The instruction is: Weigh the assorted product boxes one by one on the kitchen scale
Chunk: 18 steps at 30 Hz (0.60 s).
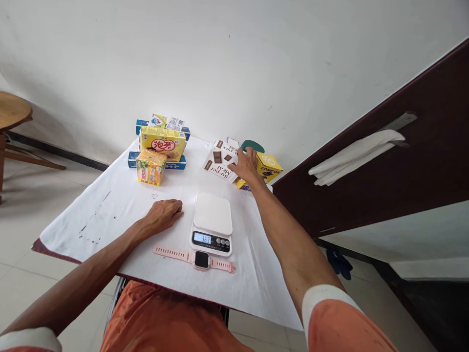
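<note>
My right hand (247, 165) reaches to the back right of the table, its thumb and fingers spread over the right edge of a white "Su-per Meal" box (220, 167) with chocolate pictures. Beside that hand is a yellow "COME ON" box (270, 166), partly hidden behind it; a green rounded item (253, 145) shows behind. My left hand (165, 215) rests on the cloth with its fingers curled in, and nothing shows in it. Between my arms lies a white kitchen scale (213, 213) with a bare plate, its display reading about 363.
A pink-strapped smartwatch (201, 260) lies in front of the scale. At the back left are a yellow puff box (163, 144), a small orange-yellow box (150, 168) and long blue boxes (179, 163). The white tablecloth (120, 210) meets the wall behind. A white cloth (355, 156) hangs at right.
</note>
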Motion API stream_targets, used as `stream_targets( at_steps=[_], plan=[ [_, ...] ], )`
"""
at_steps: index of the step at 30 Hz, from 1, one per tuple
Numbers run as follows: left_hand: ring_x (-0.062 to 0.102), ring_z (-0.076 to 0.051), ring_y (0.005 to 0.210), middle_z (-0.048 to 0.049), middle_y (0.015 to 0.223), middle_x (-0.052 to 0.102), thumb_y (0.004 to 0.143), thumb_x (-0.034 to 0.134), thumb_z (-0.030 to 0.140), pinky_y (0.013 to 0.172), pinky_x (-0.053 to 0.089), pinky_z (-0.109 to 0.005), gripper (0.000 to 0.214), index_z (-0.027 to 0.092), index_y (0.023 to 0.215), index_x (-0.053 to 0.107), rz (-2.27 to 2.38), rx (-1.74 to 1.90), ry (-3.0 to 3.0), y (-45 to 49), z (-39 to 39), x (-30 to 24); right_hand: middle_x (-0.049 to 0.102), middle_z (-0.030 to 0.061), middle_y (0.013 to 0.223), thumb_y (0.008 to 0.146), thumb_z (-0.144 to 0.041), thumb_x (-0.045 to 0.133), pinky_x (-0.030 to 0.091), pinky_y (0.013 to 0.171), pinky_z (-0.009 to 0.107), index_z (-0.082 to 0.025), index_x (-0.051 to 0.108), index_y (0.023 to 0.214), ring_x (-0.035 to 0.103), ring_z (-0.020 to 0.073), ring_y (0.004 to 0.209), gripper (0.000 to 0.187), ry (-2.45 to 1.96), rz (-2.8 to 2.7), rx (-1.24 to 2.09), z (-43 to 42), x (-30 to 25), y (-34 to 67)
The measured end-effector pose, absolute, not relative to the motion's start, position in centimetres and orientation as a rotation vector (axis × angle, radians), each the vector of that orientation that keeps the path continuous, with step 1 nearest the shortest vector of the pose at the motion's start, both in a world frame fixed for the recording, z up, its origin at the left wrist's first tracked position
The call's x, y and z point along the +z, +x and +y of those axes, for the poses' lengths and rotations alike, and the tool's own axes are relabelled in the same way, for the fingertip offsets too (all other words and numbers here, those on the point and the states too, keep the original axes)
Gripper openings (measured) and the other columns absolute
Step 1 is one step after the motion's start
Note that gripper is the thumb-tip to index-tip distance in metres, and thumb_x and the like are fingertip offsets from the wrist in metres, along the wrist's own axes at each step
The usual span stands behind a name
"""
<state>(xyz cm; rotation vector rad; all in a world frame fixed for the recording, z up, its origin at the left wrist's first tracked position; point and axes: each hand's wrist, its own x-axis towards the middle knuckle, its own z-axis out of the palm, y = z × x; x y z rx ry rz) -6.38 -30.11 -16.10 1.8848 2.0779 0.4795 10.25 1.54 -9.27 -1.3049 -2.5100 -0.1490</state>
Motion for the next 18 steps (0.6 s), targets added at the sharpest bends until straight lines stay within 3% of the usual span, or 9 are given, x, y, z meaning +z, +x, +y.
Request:
stream_targets(
  at_steps=[7, 12, 15, 18],
  plan=[
    [0.068, -0.021, 0.083, -0.0061, 0.098, 0.076, 0.101, 0.054, 0.026, 0.068, 0.038, -0.030, 0.013, 0.021, 0.092, 0.062, 2.067, 0.509, 1.882, -6.4, -30.0, -16.2, 0.053, 0.0244, 0.142, 0.080, -0.031, 0.076, 0.040, 0.112, 0.054, -0.014, 0.048, 0.135, 0.048, 0.0404, 0.136, 0.064, -1.284, -2.559, -0.027, 1.6, -9.3, 10.3],
    [0.066, -0.020, 0.081, -0.0032, 0.089, 0.074, 0.100, 0.057, 0.027, 0.067, 0.037, -0.029, 0.010, 0.021, 0.095, 0.063, 2.042, 0.620, 1.821, -6.3, -29.1, -15.9, 0.057, 0.0226, 0.140, 0.085, -0.027, 0.070, 0.042, 0.111, 0.054, -0.015, 0.049, 0.134, 0.051, 0.0388, 0.133, 0.055, -1.192, -2.559, -0.022, -0.1, -9.1, 9.4],
    [0.065, -0.020, 0.078, -0.0022, 0.085, 0.072, 0.100, 0.059, 0.027, 0.066, 0.036, -0.029, 0.009, 0.021, 0.095, 0.065, 2.047, 0.624, 1.769, -6.5, -28.8, -15.9, 0.057, 0.0248, 0.141, 0.086, -0.029, 0.070, 0.042, 0.109, 0.058, -0.014, 0.052, 0.133, 0.049, 0.0423, 0.132, 0.053, -1.168, -2.543, -0.112, -1.0, -8.8, 8.9],
    [0.064, -0.019, 0.076, -0.0016, 0.084, 0.072, 0.099, 0.061, 0.025, 0.068, 0.037, -0.029, 0.008, 0.020, 0.095, 0.065, 2.038, 0.630, 1.736, -6.7, -28.9, -16.1, 0.054, 0.0286, 0.142, 0.079, -0.040, 0.081, 0.043, 0.106, 0.063, -0.011, 0.054, 0.132, 0.045, 0.0480, 0.133, 0.066, -1.227, -2.505, -0.168, -0.9, -8.0, 8.4]
  ],
)
